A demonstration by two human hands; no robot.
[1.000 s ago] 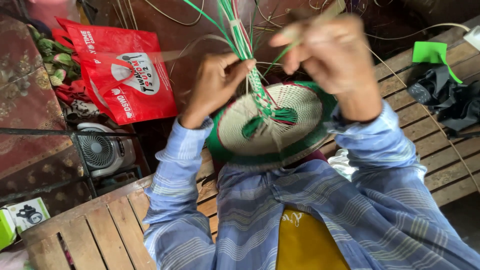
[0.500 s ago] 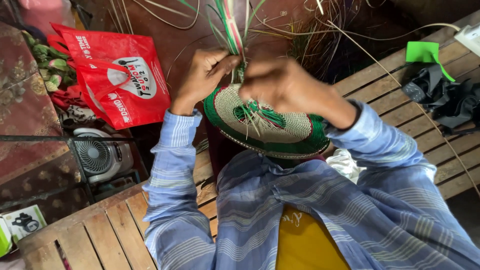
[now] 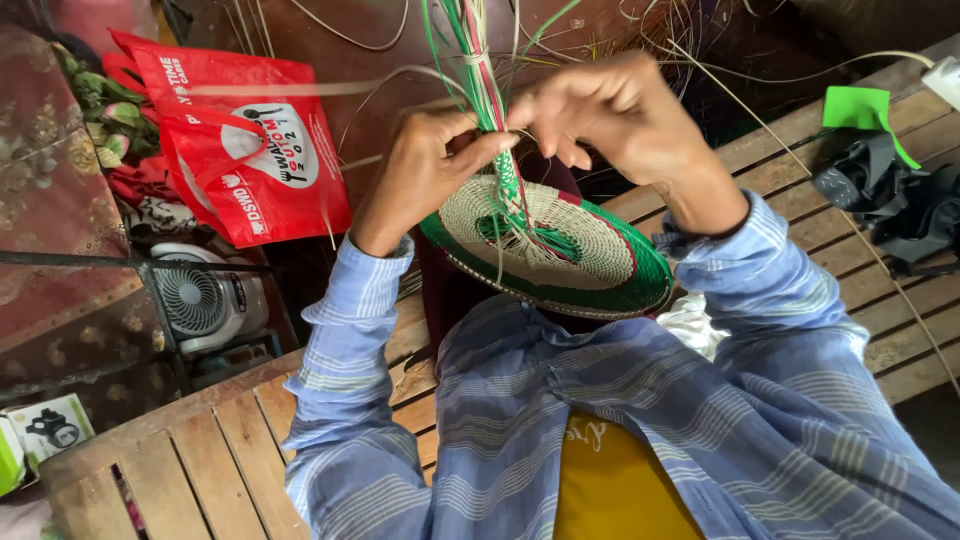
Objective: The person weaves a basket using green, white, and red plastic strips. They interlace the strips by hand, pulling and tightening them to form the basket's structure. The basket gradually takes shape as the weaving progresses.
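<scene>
A round woven disc (image 3: 590, 255), pale straw in the middle with green and red bands at its rim, rests on my lap. A bundle of green, red and pale strands (image 3: 485, 70) rises from it toward the top of the view. My left hand (image 3: 425, 170) pinches this bundle just above the disc, thumb pressed against the strands. My right hand (image 3: 620, 115) is closed on the same bundle from the other side, fingers curled around thin strands. Both sleeves are blue striped cloth.
I sit on a wooden slatted bench (image 3: 190, 460). A red shopping bag (image 3: 250, 150) lies at the upper left, a small white fan (image 3: 200, 295) below it. Loose straw strands (image 3: 700, 55) spread over the floor. Black cloth (image 3: 890, 205) and a green sheet (image 3: 860, 105) lie at the right.
My right hand came down from a raised pull and closed in on the strand bundle beside my left hand. The disc tilted flatter on my lap.
</scene>
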